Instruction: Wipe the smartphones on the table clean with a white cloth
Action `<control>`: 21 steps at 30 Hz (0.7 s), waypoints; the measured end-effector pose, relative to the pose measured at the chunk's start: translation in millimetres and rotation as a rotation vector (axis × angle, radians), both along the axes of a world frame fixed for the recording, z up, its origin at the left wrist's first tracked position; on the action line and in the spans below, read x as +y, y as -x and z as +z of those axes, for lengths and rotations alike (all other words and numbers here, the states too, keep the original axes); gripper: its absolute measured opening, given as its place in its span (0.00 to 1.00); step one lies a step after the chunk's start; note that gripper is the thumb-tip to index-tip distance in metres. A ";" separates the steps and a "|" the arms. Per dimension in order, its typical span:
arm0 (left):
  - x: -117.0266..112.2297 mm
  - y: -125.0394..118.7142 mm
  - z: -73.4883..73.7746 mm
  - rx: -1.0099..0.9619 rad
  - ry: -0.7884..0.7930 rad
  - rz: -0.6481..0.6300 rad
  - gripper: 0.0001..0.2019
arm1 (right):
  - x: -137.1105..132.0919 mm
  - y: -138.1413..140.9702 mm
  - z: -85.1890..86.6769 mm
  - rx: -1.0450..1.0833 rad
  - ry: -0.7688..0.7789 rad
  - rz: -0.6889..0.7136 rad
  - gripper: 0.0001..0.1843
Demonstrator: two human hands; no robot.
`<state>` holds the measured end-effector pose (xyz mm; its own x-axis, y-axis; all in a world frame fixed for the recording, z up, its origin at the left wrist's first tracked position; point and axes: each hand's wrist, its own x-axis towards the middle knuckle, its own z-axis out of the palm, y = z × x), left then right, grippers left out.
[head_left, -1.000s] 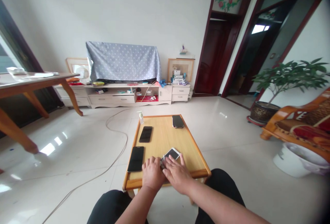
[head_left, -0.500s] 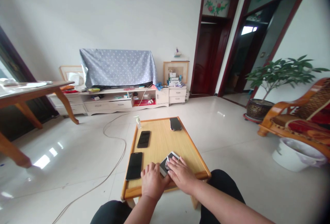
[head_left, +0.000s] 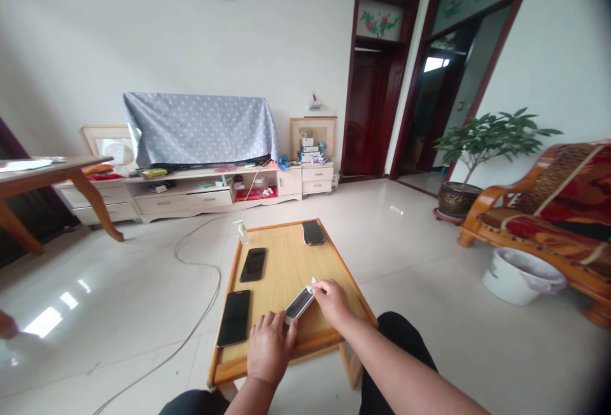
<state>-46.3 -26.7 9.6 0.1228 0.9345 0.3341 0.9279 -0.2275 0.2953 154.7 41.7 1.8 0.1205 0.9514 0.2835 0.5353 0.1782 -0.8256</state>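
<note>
A white phone (head_left: pixel 300 305) with a dark screen lies tilted on the small wooden table (head_left: pixel 286 243). At its near end, my left hand (head_left: pixel 270 346) grips it with the thumb on one side and curled fingers on the other. My right hand (head_left: pixel 333 300) is closed in a pinch at the far end, on a small white wipe (head_left: pixel 311 287) that touches the phone; most of the wipe is hidden by the fingers. To the left of my left hand rests a large black phone (head_left: pixel 233 318), and beyond that a smaller black phone (head_left: pixel 253 265).
A clear pump bottle (head_left: pixel 242 232) stands at the table's far left corner. Stacked phones (head_left: pixel 313 233) lie at the far right corner. A cable (head_left: pixel 210 303) runs over the floor at left. My knees flank the table; a white bucket (head_left: pixel 513 277) stands to the right.
My right hand has gone from lying flat over the phone to a pinch at its far end, uncovering the screen. The view has turned slightly right.
</note>
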 end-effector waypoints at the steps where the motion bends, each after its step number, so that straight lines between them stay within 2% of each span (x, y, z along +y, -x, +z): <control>1: 0.7 0.7 -1.8 -0.006 -0.014 -0.031 0.17 | 2.6 0.3 0.9 0.013 -0.007 -0.020 0.12; 7: 6.6 2.4 -14.0 -0.032 -0.126 -0.130 0.14 | 16.4 7.0 7.9 0.046 -0.044 -0.070 0.09; 10: 8.3 2.9 -16.7 -0.019 -0.143 -0.131 0.13 | 9.1 20.5 15.0 0.037 -0.078 -0.042 0.07; 12: 9.4 3.9 -17.7 -0.025 -0.144 -0.140 0.12 | -3.8 35.1 19.4 0.004 -0.120 0.042 0.07; 15: 11.7 6.6 -19.9 -0.046 -0.128 -0.158 0.10 | -23.4 56.3 22.3 -0.057 -0.182 0.242 0.09; 17: 13.5 8.3 -21.5 -0.076 -0.107 -0.159 0.10 | -25.8 61.6 22.0 -0.060 -0.194 0.305 0.09; 19: 15.2 9.4 -22.0 -0.120 -0.082 -0.144 0.10 | -15.4 56.9 20.7 -0.038 -0.188 0.267 0.09; 21: 16.6 9.6 -20.9 -0.158 -0.051 -0.113 0.11 | 4.0 45.6 19.0 -0.012 -0.172 0.152 0.08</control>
